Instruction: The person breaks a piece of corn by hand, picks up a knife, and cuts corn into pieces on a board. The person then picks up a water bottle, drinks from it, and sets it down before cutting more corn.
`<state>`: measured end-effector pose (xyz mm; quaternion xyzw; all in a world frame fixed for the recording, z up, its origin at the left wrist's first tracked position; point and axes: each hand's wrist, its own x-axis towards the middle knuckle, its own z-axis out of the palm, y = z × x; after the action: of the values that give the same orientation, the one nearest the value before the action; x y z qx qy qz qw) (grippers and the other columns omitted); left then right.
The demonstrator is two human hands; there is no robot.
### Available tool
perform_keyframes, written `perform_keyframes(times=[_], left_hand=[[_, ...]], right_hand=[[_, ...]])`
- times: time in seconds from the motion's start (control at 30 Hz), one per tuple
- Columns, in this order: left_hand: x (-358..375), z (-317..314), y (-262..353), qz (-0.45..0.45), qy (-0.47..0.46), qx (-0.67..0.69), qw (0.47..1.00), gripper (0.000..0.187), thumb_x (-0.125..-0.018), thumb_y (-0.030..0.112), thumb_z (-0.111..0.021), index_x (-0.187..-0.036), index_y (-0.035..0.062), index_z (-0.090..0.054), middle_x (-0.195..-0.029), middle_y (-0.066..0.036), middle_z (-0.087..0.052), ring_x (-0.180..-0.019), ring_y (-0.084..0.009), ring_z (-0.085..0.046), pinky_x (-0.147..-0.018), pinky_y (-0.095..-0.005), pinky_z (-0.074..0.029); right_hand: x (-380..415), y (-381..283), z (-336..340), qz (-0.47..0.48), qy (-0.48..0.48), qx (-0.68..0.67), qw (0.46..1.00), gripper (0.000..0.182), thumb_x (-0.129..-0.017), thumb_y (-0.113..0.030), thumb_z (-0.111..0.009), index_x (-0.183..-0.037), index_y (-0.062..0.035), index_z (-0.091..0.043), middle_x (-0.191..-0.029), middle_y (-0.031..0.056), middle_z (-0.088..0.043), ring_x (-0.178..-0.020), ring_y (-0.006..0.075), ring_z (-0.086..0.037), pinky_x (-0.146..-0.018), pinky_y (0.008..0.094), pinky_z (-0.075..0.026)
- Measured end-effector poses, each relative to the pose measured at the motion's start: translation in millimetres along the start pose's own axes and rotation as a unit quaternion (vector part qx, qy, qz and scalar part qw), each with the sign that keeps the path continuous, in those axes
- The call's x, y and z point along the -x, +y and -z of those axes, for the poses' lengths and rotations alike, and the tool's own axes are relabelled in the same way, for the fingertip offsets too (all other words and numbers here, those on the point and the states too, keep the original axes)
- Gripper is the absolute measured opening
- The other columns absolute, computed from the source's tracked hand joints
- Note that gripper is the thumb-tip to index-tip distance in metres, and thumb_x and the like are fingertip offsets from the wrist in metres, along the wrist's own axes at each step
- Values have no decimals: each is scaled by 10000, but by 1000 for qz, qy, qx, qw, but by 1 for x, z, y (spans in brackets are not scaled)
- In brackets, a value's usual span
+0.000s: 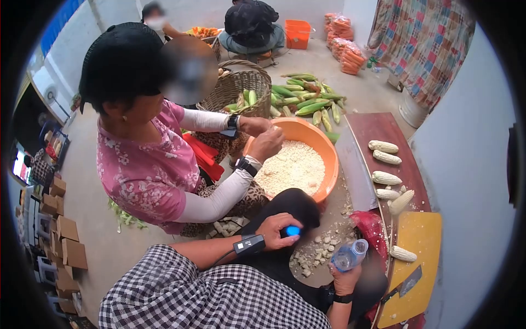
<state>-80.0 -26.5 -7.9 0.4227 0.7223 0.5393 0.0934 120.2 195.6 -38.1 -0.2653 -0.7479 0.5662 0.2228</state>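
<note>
My left hand rests over my dark-trousered knee, fingers curled round a small dark object with a bright blue round top; I cannot tell its kind. Lower on the right, my right hand grips a clear plastic bottle, tilted with one round end towards the upper right. Broken cob pieces and loose kernels litter the floor between my hands. Just right of the bottle, a red mesh bag hangs by the board. Ahead stands an orange basin full of pale corn kernels.
At left, a person in a pink top works over the basin with both hands. On the right, a reddish board carries stripped cobs; a yellow cutting board holds a knife. Unhusked corn and a wicker basket lie beyond.
</note>
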Motion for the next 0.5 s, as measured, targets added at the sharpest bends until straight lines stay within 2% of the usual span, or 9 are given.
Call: perform_keyframes(times=[0.1,0.2,0.3,0.4,0.43,0.5], left_hand=[[-1,1,-1,-4,-1,8,1000,268,-760,134,-728,-1001,45,-652,-841,-100,-619,-783,-263,-597,-726,-346,-479],[-2,4,-3,1,-15,-4,1000,275,-765,184,-737,-996,67,-645,-872,-98,-629,-809,-274,-616,-715,-352,-493],[-4,4,1,24,-16,0,1000,282,-757,182,-738,-995,64,-642,-864,-102,-624,-801,-289,-608,-708,-364,-486],[-4,0,-6,-18,0,7,1000,287,-758,185,-734,-1001,63,-639,-861,-109,-620,-793,-301,-602,-709,-373,-484],[-4,0,-6,-21,1,3,1000,265,-756,123,-734,-991,38,-646,-834,-109,-613,-771,-278,-598,-701,-359,-481],[-1,0,-4,-24,19,15,999,282,-753,140,-740,-995,35,-639,-840,-110,-612,-769,-283,-596,-700,-362,-475]], right_hand=[[2,-14,-3,-14,7,-13,1000,664,-585,-92,-849,-1178,-33,-556,-1043,76,-640,-948,194,-627,-847,329,-503],[3,-7,1,-33,-13,-42,998,651,-593,-84,-845,-1178,-36,-565,-1036,69,-646,-943,182,-627,-843,324,-504],[4,-13,3,-16,-17,-5,1000,645,-593,-78,-843,-1178,-39,-572,-1040,57,-644,-937,177,-625,-842,326,-504],[4,-13,2,-2,-14,-7,1000,659,-588,-104,-857,-1177,-33,-569,-1052,53,-637,-945,175,-617,-857,329,-497],[9,-16,3,-29,-6,-26,999,663,-587,-111,-859,-1178,-31,-569,-1055,54,-634,-944,177,-616,-857,330,-496],[7,-24,-2,-73,8,-72,995,672,-584,-126,-863,-1179,-28,-567,-1061,57,-629,-941,181,-613,-859,331,-493]])
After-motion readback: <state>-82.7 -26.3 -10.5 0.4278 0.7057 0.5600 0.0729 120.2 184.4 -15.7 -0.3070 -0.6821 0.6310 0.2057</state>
